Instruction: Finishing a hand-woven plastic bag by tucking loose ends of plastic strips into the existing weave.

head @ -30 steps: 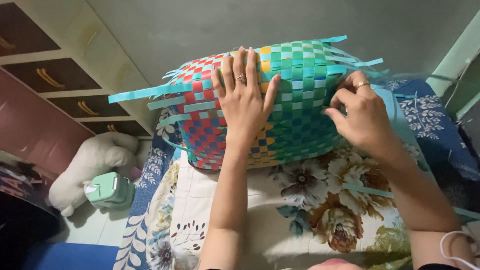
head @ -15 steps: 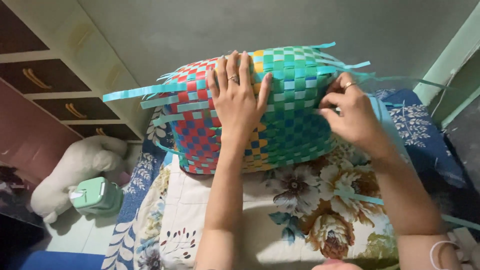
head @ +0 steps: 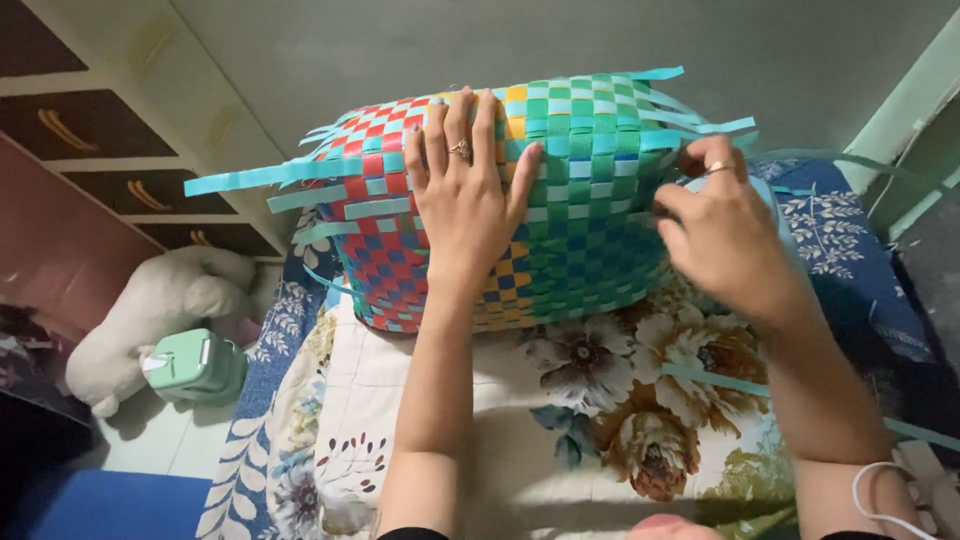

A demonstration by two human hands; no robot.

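Several colours run through the woven basket (head: 560, 200): red and blue checks on the left, yellow in the middle, green on the right, with loose teal strips (head: 270, 178) sticking out. It lies on its side on the floral bedspread (head: 600, 400). Your left hand (head: 465, 195) presses flat and open on it; your right hand (head: 720, 235) pinches a strip at its edge.

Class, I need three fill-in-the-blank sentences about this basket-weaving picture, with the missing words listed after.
1. The left hand lies flat, fingers spread, on the woven ____.
2. The right hand works at the basket's ____ end.
3. A ____ soft toy lies on the floor beside the mint-green device.

Missing words: basket; green; white
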